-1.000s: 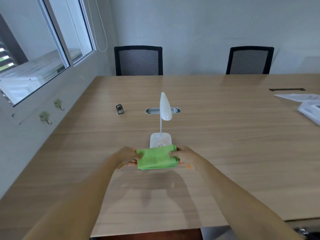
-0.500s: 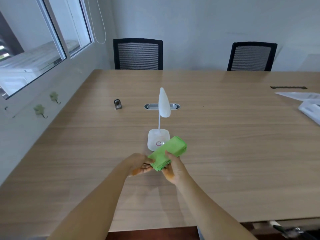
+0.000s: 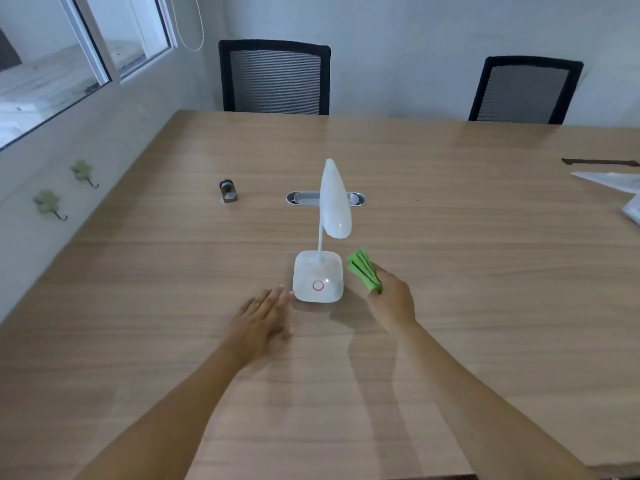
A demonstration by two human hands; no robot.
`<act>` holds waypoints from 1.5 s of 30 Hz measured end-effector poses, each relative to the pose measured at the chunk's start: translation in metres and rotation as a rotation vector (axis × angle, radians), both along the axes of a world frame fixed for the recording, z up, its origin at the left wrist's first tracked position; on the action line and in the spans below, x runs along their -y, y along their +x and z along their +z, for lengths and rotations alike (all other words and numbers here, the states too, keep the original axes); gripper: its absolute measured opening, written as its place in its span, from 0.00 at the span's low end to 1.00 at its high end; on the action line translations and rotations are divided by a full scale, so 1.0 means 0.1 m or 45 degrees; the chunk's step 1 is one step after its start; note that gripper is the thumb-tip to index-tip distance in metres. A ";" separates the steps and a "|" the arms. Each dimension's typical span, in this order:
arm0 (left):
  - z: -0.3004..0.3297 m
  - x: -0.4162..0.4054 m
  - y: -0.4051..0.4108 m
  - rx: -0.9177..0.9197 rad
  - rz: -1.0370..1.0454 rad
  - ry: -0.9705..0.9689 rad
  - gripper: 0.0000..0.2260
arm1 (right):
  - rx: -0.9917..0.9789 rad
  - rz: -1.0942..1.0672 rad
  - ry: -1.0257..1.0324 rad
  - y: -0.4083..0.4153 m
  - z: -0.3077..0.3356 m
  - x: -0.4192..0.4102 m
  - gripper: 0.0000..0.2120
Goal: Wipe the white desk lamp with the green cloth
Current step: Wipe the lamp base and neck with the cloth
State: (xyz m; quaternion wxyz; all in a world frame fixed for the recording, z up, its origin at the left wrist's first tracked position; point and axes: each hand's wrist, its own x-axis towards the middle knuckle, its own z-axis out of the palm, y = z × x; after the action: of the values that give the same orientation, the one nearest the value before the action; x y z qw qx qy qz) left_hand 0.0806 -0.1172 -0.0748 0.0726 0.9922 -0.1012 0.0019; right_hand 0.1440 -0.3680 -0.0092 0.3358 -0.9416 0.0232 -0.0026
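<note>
The white desk lamp stands upright on the wooden table, with a square base bearing a pink ring, a thin neck and a long oval head. My right hand holds the folded green cloth just right of the base, close to its edge; I cannot tell whether the cloth touches the lamp. My left hand hovers flat with fingers spread, just left of the base's front corner and holding nothing.
Behind the lamp lies an oval metal cable grommet. A small grey metal object sits to the back left. White papers lie at the right edge. Two black mesh chairs stand at the far side.
Both hands held the cloth in front of the lamp. My left hand has let go and opened beside the base. My right hand has carried the cloth to the base's right side.
</note>
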 end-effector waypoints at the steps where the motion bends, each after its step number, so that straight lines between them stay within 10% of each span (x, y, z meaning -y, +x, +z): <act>1: -0.03 0.00 0.01 0.000 -0.034 -0.012 0.31 | 0.050 0.034 -0.096 0.03 -0.06 -0.01 0.32; 8: -0.12 -0.04 0.18 0.031 -0.203 0.009 0.30 | 0.372 0.152 -0.260 0.23 -0.23 -0.16 0.32; 20: -0.13 -0.04 0.19 0.024 -0.215 0.053 0.30 | 0.061 0.575 -0.399 0.16 -0.24 -0.01 0.32; 45: -0.07 -0.03 0.18 -0.001 -0.207 0.000 0.32 | 0.052 0.386 -0.433 0.28 0.07 -0.25 0.26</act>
State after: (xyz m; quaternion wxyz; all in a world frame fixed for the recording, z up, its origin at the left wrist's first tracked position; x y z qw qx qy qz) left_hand 0.0983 -0.1146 -0.0819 0.0727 0.9807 -0.1813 -0.0044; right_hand 0.1718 -0.3431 -0.0026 0.1692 -0.9771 -0.1261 0.0252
